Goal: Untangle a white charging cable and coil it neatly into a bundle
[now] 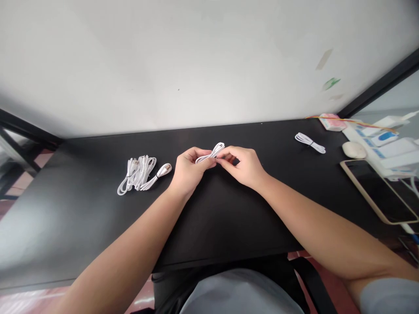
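Observation:
A coiled white charging cable (216,149) is held above the black table, its looped end sticking up between my two hands. My left hand (191,168) is closed around the middle of the coil, thumb on top. On the other side, my right hand (242,165) has thumb and index finger pinched together against the coil's middle. What those fingertips grip is too small to make out. Left of my hands lies a group of coiled white USB cables (140,174), with dark ties around some.
Another tied white cable (310,143) lies toward the right. Beyond it are a rounded white case (354,150), a phone (379,189), a small pink-and-white box (333,122) and a power strip with plugged-in chargers (376,146). A pale wall (183,65) borders the black table (229,226) at the back.

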{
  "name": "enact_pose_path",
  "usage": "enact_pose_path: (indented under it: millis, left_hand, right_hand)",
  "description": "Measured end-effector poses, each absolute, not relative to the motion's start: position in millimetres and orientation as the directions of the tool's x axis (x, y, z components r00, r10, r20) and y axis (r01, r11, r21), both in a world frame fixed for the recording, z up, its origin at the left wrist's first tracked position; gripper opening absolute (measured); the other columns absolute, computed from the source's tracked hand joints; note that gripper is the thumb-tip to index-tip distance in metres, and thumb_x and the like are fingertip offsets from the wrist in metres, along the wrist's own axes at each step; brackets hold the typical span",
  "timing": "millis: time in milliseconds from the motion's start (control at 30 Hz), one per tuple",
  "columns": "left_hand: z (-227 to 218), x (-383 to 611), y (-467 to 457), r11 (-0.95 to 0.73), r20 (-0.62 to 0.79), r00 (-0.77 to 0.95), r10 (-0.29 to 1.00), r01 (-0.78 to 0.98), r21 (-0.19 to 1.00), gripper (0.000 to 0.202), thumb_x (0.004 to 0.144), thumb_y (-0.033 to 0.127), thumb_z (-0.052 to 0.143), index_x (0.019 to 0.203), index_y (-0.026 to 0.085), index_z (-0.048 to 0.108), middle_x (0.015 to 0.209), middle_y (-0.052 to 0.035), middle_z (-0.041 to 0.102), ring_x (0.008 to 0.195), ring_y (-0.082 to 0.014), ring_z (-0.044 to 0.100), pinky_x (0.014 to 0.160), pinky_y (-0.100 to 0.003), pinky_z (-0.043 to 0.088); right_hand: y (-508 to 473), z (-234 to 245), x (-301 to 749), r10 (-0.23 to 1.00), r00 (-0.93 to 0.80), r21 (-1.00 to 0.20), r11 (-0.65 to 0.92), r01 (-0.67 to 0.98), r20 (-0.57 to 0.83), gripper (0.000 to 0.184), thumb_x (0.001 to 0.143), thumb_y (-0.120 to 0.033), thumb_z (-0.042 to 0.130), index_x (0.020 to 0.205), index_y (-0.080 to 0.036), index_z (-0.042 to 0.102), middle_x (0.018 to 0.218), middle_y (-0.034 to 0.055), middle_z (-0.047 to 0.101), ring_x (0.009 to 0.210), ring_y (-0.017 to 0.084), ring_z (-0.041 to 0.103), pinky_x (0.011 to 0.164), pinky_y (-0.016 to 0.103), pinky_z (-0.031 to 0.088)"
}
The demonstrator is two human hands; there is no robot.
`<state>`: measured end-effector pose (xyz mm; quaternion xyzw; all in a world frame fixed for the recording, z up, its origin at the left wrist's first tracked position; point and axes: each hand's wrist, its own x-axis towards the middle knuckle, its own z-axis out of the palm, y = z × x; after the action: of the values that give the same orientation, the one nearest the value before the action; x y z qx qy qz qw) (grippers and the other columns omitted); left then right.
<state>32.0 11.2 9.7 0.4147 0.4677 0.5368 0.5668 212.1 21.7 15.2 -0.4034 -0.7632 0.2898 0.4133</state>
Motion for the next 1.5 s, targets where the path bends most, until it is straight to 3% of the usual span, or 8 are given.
enact_pose_path:
  millis: [300,533,667,900,1133,1500]
  left_hand:
    - [6.5,31.0,11.5,0.114,-0.107,0.047,0.993,-0.198,0.974,0.027,0.066,0.024,0.087,0.084,0.014,0.068,0.083,-0.0051,0.075,0.08,-0.0165,0.073,0.081,-0.032,0.06]
    - [8.9,29.2,10.7,0.113,-0.11,0.038,0.993,-0.101,0.988,0.024,0.066,0.025,0.086,0.082,0.015,0.071,0.084,-0.0063,0.076,0.079,-0.019,0.073,0.078,-0.033,0.062]
    - [11.4,27.8,11.8,0.137,-0.135,0.044,0.99,-0.04,0.99,0.02,0.066,0.024,0.085,0.08,0.014,0.073,0.081,-0.0065,0.075,0.075,-0.0197,0.074,0.075,-0.034,0.063]
    - [12.1,26.4,14.5,0.223,-0.207,0.152,0.966,-0.099,0.97,0.022,0.065,0.022,0.086,0.08,0.013,0.072,0.078,-0.0073,0.075,0.074,-0.0178,0.074,0.078,-0.034,0.063]
    - [13.5,24.8,14.7,0.242,-0.221,0.203,0.954,-0.083,0.967,0.027,0.068,0.026,0.086,0.088,0.011,0.074,0.081,-0.0098,0.076,0.08,-0.0192,0.075,0.081,-0.034,0.063]
    - [11.4,23.1,16.0,0.229,-0.221,0.217,0.951,-0.013,0.973,0.017,0.073,0.023,0.082,0.084,0.013,0.074,0.074,-0.0096,0.076,0.076,-0.0204,0.075,0.077,-0.034,0.064]
  right_hand:
    - [18.9,15.7,209.5,0.812,-0.371,-0.703,0.579,0.413,0.451,0.009,0.09,-0.017,0.061,0.095,-0.024,0.063,0.091,0.0026,0.071,0.078,0.018,0.064,0.076,0.033,0.052]
    - [18.6,20.9,211.5,0.639,-0.542,-0.396,0.767,0.505,0.546,0.016,0.095,-0.012,0.047,0.086,-0.023,0.055,0.082,0.0032,0.064,0.076,0.018,0.057,0.07,0.032,0.045]
    - [19.3,24.5,213.2,0.615,-0.618,-0.329,0.787,0.522,0.49,0.023,0.096,-0.011,0.044,0.08,-0.023,0.056,0.076,0.0036,0.063,0.074,0.019,0.054,0.064,0.032,0.041]
    - [23.9,20.0,219.2,0.675,-0.562,-0.434,0.737,0.518,0.477,0.014,0.097,-0.02,0.054,0.103,-0.023,0.066,0.089,0.0046,0.071,0.081,0.02,0.06,0.078,0.036,0.048]
    - [23.0,20.4,220.4,0.738,-0.513,-0.537,0.672,0.509,0.438,0.007,0.094,-0.021,0.059,0.09,-0.024,0.064,0.085,0.0036,0.068,0.078,0.019,0.062,0.074,0.034,0.048]
    - [22.1,24.0,221.7,0.753,-0.549,-0.64,0.629,0.441,0.361,0.006,0.091,-0.017,0.059,0.091,-0.023,0.058,0.088,0.0023,0.066,0.077,0.018,0.063,0.073,0.033,0.05]
